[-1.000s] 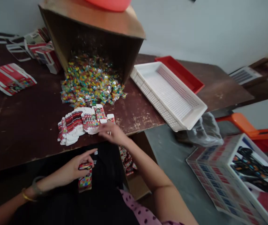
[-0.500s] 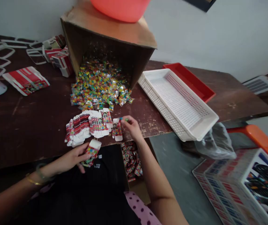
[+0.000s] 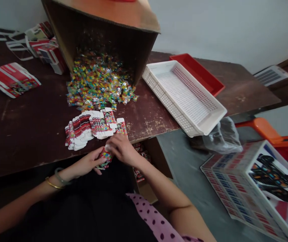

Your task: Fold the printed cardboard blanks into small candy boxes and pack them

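My left hand [image 3: 91, 162] is wrapped round a small colourful printed box [image 3: 105, 159], held in front of the table's edge. The fingers of my right hand [image 3: 121, 148] are pressed together at the top of that box; whether a candy is between them is hidden. Just beyond my hands a row of flat printed boxes [image 3: 86, 127] with white flaps lies on the table. One more printed box [image 3: 121, 128] lies at its right, partly behind my right hand. Wrapped colourful candies [image 3: 101, 82] spill out of a large cardboard box [image 3: 144, 23] lying on its side.
A white perforated tray [image 3: 186, 97] and a red tray [image 3: 199, 74] are at the right on the brown table [image 3: 33, 134]. An open carton [image 3: 156, 158] with packed boxes stands below the edge. An orange chair [image 3: 267, 129] and a printed container [image 3: 244, 181] are farther right.
My right hand has moved left and down from beside the flat boxes to the box in my left hand. The camera view has shifted, so the table's things appear higher and farther left.
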The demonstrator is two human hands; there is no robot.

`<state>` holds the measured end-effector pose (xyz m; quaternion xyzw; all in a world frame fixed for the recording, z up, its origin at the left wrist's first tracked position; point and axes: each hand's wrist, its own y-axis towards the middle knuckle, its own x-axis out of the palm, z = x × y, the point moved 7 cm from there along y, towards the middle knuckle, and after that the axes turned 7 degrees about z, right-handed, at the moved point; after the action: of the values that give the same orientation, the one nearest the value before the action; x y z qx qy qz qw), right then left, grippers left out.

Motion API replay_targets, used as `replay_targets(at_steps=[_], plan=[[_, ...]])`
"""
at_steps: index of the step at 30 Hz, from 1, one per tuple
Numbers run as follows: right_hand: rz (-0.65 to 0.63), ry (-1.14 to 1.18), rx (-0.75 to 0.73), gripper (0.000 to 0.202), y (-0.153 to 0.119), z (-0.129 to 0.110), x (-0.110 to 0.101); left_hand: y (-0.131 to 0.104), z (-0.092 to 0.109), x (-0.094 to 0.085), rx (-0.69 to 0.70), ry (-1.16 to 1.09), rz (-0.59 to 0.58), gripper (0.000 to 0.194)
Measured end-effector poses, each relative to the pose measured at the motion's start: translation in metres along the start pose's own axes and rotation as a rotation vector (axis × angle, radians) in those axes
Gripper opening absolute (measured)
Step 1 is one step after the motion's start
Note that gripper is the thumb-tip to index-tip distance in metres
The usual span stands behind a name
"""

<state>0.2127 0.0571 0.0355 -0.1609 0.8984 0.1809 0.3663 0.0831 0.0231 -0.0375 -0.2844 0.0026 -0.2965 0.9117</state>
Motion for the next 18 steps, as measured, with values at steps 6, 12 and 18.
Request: replay_targets(at_steps=[6,12,18], plan=[[0.242,0.324,0.21,0.021,-0.014,0.009,0.004,-0.002,0.001,-0.004,-0.039,-0.161,0.038,0.055],[0.053,1.12,0.709,0.038,-0.036,0.029,0.06,0.004,0.001,-0.005,-0.022,-0.18,0.092,0.056],[0.181,0.715,0.379,0.021,-0.023,0.018,0.029,0.013,0.008,-0.014,0.061,-0.01,0.208,0.04]])
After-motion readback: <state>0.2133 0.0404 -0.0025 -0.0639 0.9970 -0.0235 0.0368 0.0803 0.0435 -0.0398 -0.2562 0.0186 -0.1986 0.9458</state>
